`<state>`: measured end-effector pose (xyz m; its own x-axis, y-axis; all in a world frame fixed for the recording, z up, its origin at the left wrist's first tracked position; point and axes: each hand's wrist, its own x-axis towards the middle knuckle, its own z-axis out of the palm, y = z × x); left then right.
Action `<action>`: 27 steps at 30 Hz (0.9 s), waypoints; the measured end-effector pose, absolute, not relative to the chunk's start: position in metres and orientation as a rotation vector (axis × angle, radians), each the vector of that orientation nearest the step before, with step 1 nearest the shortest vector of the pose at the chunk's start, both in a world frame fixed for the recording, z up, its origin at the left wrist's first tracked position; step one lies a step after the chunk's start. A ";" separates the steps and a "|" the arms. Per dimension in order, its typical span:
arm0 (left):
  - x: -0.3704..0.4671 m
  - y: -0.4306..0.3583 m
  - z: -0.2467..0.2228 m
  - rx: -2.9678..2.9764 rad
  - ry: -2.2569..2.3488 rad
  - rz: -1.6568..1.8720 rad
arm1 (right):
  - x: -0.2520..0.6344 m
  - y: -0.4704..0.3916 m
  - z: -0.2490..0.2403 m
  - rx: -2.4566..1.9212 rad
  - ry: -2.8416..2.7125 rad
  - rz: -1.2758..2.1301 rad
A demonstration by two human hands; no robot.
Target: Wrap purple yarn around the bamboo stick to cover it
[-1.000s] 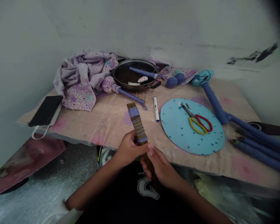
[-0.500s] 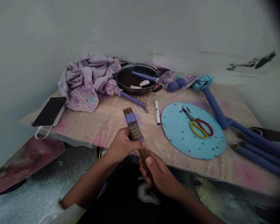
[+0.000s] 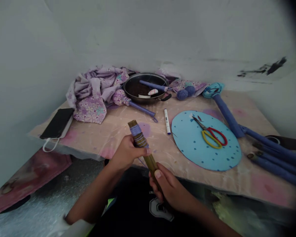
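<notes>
A brown, bamboo-like stick (image 3: pixel 150 162) slants up over the table's front edge. Purple yarn (image 3: pixel 137 131) is wound round its upper part, packed close near the top and in spaced turns lower down. My left hand (image 3: pixel 128 153) is closed round the stick and yarn, its thumb pressed across just below the turns. Lower down, the fingers of my right hand (image 3: pixel 166 184) wrap the stick, thumb on top. A short strand of yarn shows between the hands. The stick's lower end is hidden by my right hand.
On the table (image 3: pixel 118 135) are a round blue board (image 3: pixel 187 148) bearing scissors (image 3: pixel 210 136), a marker (image 3: pixel 167 121), a black pan (image 3: pixel 130 93), yarn balls (image 3: pixel 182 94), bunched floral cloth (image 3: pixel 88 105) and a black-covered book (image 3: pixel 58 123). Purple-wrapped sticks (image 3: pixel 276 164) lie at right.
The view has shifted slightly, so the table items appear a little lower. The stick's top has tipped slightly left, and a strand now shows below my left thumb. Both hands keep their hold.
</notes>
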<state>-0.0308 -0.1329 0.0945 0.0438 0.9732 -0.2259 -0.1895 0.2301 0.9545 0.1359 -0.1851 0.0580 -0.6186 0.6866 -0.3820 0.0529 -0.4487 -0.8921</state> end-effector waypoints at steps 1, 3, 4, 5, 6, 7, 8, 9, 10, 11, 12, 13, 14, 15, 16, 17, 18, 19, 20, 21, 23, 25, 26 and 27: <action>-0.031 -0.133 0.095 0.897 1.151 1.115 | 0.136 -0.185 0.058 -1.070 -1.341 2.116; -0.032 -0.134 0.095 0.884 1.150 1.116 | 0.136 -0.186 0.057 -1.068 -1.345 2.123; -0.033 -0.134 0.095 0.880 1.151 1.116 | 0.137 -0.186 0.057 -1.066 -1.345 2.131; -0.034 -0.134 0.096 0.876 1.154 1.117 | 0.137 -0.186 0.057 -1.067 -1.342 2.138; -0.035 -0.134 0.096 0.870 1.159 1.120 | 0.138 -0.186 0.057 -1.068 -1.340 2.149; -0.037 -0.133 0.097 0.858 1.166 1.125 | 0.138 -0.186 0.057 -1.070 -1.341 2.159; -0.038 -0.132 0.097 0.843 1.172 1.132 | 0.138 -0.187 0.057 -1.069 -1.342 2.169; -0.039 -0.130 0.098 0.831 1.181 1.145 | 0.139 -0.187 0.056 -1.064 -1.341 2.179; -0.039 -0.128 0.098 0.830 1.192 1.160 | 0.139 -0.188 0.054 -1.051 -1.332 2.189; -0.038 -0.126 0.097 0.839 1.200 1.168 | 0.139 -0.188 0.053 -1.032 -1.311 2.196; -0.036 -0.124 0.096 0.858 1.206 1.178 | 0.138 -0.189 0.050 -1.010 -1.278 2.197; -0.034 -0.122 0.095 0.885 1.202 1.166 | 0.138 -0.189 0.048 -0.991 -1.243 2.187; -0.031 -0.121 0.093 0.892 1.183 1.151 | 0.137 -0.189 0.046 -0.980 -1.213 2.172; -0.028 -0.120 0.091 0.884 1.162 1.142 | 0.136 -0.189 0.044 -0.979 -1.186 2.156; -0.026 -0.120 0.088 0.874 1.147 1.143 | 0.136 -0.189 0.043 -0.987 -1.163 2.145; -0.024 -0.120 0.086 0.870 1.140 1.145 | 0.135 -0.188 0.043 -0.997 -1.141 2.140; -0.023 -0.122 0.084 0.873 1.137 1.147 | 0.135 -0.188 0.042 -1.005 -1.122 2.141; -0.022 -0.123 0.081 0.884 1.134 1.143 | 0.135 -0.188 0.043 -1.006 -1.106 2.143; -0.022 -0.125 0.079 0.899 1.125 1.136 | 0.135 -0.188 0.043 -1.003 -1.093 2.143; -0.022 -0.128 0.078 0.915 1.109 1.130 | 0.136 -0.188 0.044 -0.999 -1.084 2.137; -0.022 -0.133 0.075 0.950 1.087 1.123 | 0.139 -0.186 0.046 -0.971 -1.069 2.120; -0.021 -0.138 0.074 0.996 1.102 1.117 | 0.142 -0.181 0.047 -0.914 -1.063 2.106; -0.020 -0.140 0.074 1.020 1.111 1.096 | 0.143 -0.177 0.048 -0.873 -1.063 2.106; -0.018 -0.142 0.073 1.041 1.109 1.061 | 0.144 -0.172 0.049 -0.832 -1.060 2.106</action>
<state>-0.0181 -0.1422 0.0735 0.1231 0.9789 -0.1630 -0.1197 0.1777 0.9768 0.1443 -0.1716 0.0488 -0.6017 0.7581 -0.2514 -0.2500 -0.4777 -0.8422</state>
